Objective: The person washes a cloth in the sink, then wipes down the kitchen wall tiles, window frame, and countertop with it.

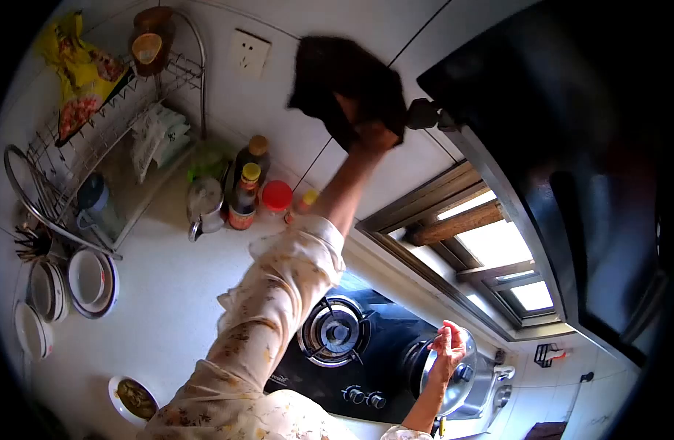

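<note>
My left hand (375,137) is raised high against the tiled wall, closed on a dark brown cloth (337,81). The cloth spreads over the tiles, and part of the hand is hidden by it. Down at the right, my right hand (447,348) has its fingers loosely curled together, with nothing visible in them. It is over the edge of a glass pot lid (462,389) with a dark knob; whether it touches the lid I cannot tell. Just beside the cloth is a dark bracket (423,114) at the corner of the black range hood (528,88).
A black gas stove (293,367) lies below my left arm. Bottles, including a yellow-capped bottle (245,194), and a red-lidded jar (277,196) stand by the wall. A wire rack (176,73), stacked bowls (93,282) and a dish of food (134,400) are leftward. A window (491,242) is at right.
</note>
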{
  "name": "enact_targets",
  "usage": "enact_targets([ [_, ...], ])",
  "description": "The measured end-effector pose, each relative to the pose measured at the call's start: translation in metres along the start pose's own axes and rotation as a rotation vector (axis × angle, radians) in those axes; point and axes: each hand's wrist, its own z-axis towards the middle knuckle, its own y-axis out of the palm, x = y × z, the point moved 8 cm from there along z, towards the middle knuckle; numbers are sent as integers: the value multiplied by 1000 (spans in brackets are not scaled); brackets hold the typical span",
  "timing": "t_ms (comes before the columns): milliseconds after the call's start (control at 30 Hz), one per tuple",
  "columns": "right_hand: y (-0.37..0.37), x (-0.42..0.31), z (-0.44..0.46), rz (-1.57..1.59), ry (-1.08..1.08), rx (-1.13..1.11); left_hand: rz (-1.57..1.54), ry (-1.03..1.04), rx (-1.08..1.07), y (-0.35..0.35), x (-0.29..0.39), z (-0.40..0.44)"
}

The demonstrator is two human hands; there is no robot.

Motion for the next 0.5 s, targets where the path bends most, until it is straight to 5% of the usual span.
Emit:
enact_targets([
  [33, -1, 5, -1, -5, 7, 3, -449, -168, 35, 20, -29, 9],
  [67, -1, 7, -4, -19, 4, -7, -565, -281, 43, 23, -43, 12],
  [333, -6, 48, -18, 19, 155, -11, -622, -282, -139, -2, -9, -54],
  [367, -6, 44, -15, 9, 154, -15, -873, -384, -177, 2, -11, -62],
  [433, -6, 27, -11, -52, 97, -1, -1948, -665, -83, 11, -3, -69],
  [500, -9, 19, -9, -35, 54, -2, -2450, -780, -8, 12, 7, -66],
])
